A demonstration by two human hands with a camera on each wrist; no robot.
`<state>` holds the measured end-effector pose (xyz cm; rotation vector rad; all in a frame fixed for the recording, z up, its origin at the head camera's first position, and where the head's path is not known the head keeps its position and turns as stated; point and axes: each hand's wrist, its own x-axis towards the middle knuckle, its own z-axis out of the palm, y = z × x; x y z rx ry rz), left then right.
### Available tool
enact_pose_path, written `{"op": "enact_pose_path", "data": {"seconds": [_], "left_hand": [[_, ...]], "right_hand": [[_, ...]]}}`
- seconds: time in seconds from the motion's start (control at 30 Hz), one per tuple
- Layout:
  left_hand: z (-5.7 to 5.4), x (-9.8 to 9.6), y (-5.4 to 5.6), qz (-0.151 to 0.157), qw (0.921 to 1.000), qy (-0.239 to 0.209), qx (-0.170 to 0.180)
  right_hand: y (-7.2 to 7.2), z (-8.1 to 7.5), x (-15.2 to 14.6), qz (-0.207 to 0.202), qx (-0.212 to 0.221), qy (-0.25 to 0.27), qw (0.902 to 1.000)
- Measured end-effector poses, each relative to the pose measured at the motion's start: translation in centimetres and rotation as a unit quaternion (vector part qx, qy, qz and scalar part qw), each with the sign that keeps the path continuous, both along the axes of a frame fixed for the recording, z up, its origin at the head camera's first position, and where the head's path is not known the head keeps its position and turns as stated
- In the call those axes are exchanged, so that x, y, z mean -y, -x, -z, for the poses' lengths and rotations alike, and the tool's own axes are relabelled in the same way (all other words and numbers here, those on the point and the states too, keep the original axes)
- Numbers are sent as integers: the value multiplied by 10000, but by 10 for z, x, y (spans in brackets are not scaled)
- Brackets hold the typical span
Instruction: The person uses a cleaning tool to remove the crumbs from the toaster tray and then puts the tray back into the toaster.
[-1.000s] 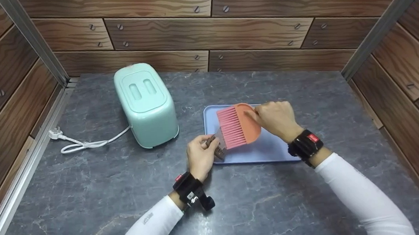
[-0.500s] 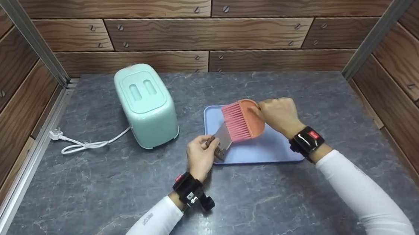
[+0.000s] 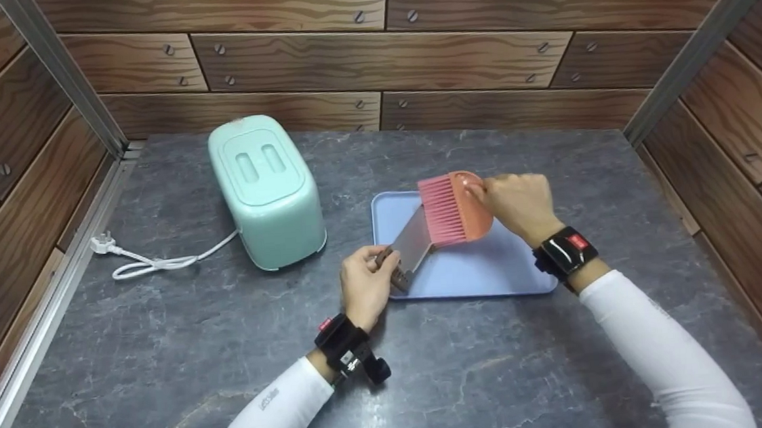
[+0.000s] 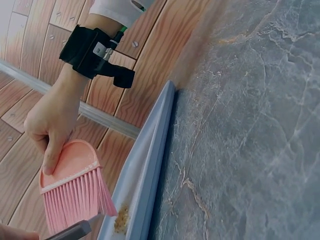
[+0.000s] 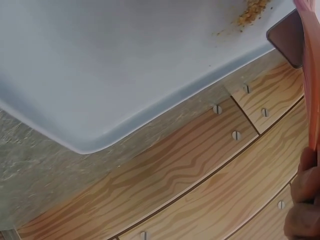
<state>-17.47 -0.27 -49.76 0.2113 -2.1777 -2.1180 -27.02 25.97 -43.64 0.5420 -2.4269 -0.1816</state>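
Note:
In the head view, my left hand (image 3: 364, 285) pinches the handle of a metal scraper (image 3: 411, 240), its blade tilted over the left part of a blue tray (image 3: 494, 274). My right hand (image 3: 523, 204) grips an orange brush (image 3: 474, 208) by its rounded back, and its pink bristles (image 3: 442, 209) lie against the far end of the blade. Yellow-brown crumbs (image 5: 251, 14) show on the tray in the right wrist view. In the left wrist view the crumbs (image 4: 121, 220) lie just beyond the bristle tips. My right fingers are partly hidden behind the brush.
A mint-green toaster (image 3: 276, 215) with a lid on top stands left of the tray. Its white cord (image 3: 154, 264) and plug (image 3: 103, 244) lie on the dark marbled table (image 3: 261, 339). Wood-patterned walls (image 3: 382, 57) rise at the back and both sides.
My right hand has drawn the brush to the right and slightly away along the blade, so more of the scraper's metal shows. My left hand has stayed in place with the scraper.

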Motion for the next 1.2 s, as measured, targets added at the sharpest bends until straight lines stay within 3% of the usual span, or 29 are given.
{"op": "enact_pose_path", "data": {"seconds": [0.23,0.73,1.2], "left_hand": [[-2,-1,-1,9,10000,-57,50],[-3,1,-2,31,9996,263,21],[-2,2,0,66,9998,194,18]], "right_hand": [[1,-2,-6,215,248,29,9995],[4,-3,-14,521,257,176,9982],[1,-10,-26,843,202,463,9952]]}}
